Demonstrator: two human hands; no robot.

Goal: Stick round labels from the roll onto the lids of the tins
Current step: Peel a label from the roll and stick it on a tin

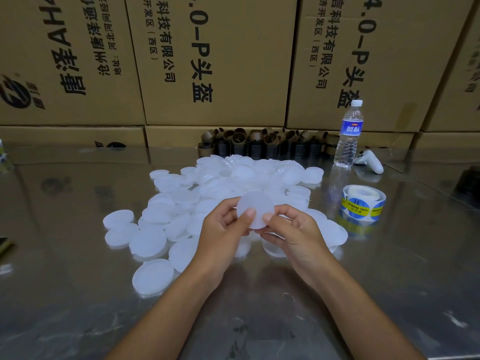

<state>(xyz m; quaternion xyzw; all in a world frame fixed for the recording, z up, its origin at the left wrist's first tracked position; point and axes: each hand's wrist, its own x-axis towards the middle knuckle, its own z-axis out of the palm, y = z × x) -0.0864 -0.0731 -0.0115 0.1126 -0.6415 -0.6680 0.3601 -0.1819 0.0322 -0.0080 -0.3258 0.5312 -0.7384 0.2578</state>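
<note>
Both hands hold one round translucent white lid (255, 207) above the table, its flat face tilted toward me. My left hand (223, 229) grips its left edge with the thumb on the face. My right hand (291, 229) pinches its lower right edge between thumb and fingers. A heap of several similar white lids (181, 203) spreads over the table behind and to the left of my hands. The roll of round blue and yellow labels (363, 202) lies flat to the right of the heap, apart from both hands.
A shiny metal table (259, 307) carries everything. A water bottle (349, 133) stands at the back right, with a white controller (370, 161) beside it. Several brown and dark cardboard cores (265, 144) line the back edge. Stacked cardboard boxes (215, 61) form a wall behind.
</note>
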